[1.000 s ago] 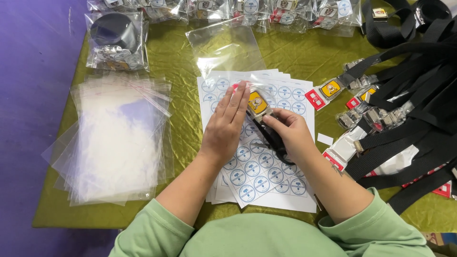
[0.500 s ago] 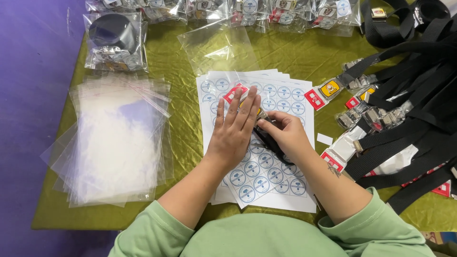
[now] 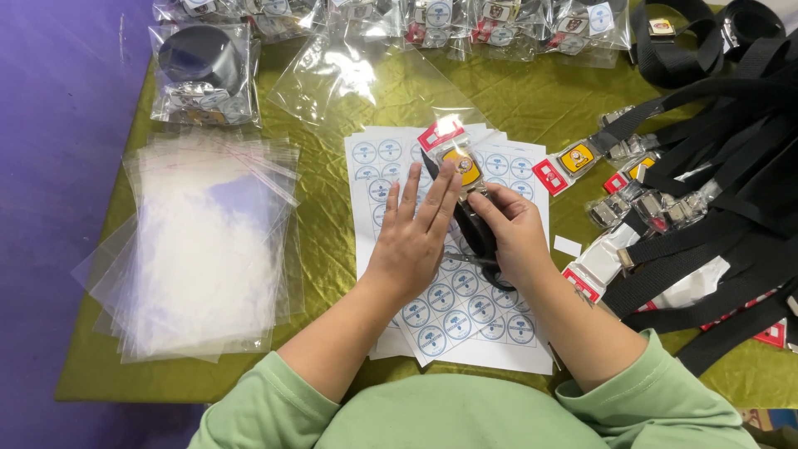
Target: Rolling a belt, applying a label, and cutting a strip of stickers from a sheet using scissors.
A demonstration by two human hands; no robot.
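Hands work mid-desk over sticker sheets (image 3: 465, 308): left hand (image 3: 416, 237) lies flat, fingers released, pinning a bagged belt (image 3: 465, 195); right hand (image 3: 514, 237) fingers pinch its black strap, keeping the bag steady.

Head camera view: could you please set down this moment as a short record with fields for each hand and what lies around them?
Left hand: left hand lies flat, fingers spread, on the sticker sheets
Right hand: right hand pinches a black belt with a yellow-faced buckle
Surface: olive-green cloth
To the left: stack of clear bags
To the right: heap of black belts
Far edge: bagged belts
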